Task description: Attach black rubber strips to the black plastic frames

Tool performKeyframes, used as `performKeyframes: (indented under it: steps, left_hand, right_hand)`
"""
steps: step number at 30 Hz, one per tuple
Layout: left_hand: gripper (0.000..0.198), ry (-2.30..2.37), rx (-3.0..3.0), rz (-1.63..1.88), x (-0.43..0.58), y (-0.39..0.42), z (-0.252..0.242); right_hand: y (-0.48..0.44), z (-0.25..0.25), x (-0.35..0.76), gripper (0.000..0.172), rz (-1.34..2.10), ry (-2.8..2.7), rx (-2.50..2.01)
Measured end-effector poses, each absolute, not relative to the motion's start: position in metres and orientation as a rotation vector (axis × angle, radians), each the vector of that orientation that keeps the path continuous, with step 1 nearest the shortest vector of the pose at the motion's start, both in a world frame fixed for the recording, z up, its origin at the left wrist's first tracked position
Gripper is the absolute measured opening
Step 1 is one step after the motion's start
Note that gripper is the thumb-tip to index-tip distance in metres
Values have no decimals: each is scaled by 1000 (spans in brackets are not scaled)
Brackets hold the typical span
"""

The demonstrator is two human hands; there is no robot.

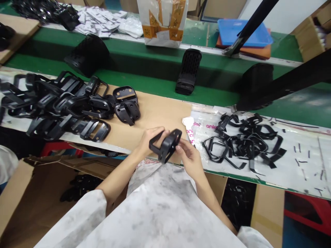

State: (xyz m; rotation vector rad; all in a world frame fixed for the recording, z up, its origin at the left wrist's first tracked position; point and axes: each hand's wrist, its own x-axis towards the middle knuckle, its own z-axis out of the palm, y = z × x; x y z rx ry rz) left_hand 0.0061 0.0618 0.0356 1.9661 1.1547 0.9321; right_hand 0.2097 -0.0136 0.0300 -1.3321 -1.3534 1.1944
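Near the middle of the frame, your left hand (148, 139) grips the left side of a tilted black plastic part (169, 146) with a looped strap, and the fingers of your right hand (191, 157) close on its right end, in front of a brown sheet (160, 112). Similar black parts (99, 107) lie piled at the left of the frame, while thin black frames (249, 146) lie heaped at the right.

Smooth plastic bracket (168, 147), matt cardboard sheet (155, 107)
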Motion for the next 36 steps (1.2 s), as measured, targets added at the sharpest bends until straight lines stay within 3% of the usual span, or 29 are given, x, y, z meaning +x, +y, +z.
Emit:
performKeyframes:
  steps: [6, 10, 13, 16, 19, 21, 26, 36]
  left_hand:
    - [37, 1521, 2171, 553, 0, 105, 17]
    - [27, 1597, 2361, 330, 3, 118, 5]
    - [30, 1617, 2419, 312, 5, 121, -2]
    - [34, 1630, 2447, 350, 5, 121, -8]
    - [26, 1649, 2455, 359, 4, 119, -11]
    - [23, 1660, 2454, 361, 4, 118, -11]
    - [24, 1660, 2461, 396, 10, 121, -12]
    - [25, 1451, 2548, 393, 28, 143, -9]
  right_hand:
    - [-36, 12, 238, 33, 673, -1503, -1636]
    - [-48, -5, 249, 42, 599, -1636, -1786]
    - [-41, -8, 250, 55, 599, -1652, -1855]
    - [-31, -7, 248, 62, 658, -1587, -1893]
    - [-30, -4, 243, 56, 751, -1375, -1828]
    - [-38, 0, 240, 55, 935, -1125, -1767]
    - [-61, 19, 235, 71, 1419, -662, -1559]
    - [-55, 16, 227, 69, 1555, -644, -1532]
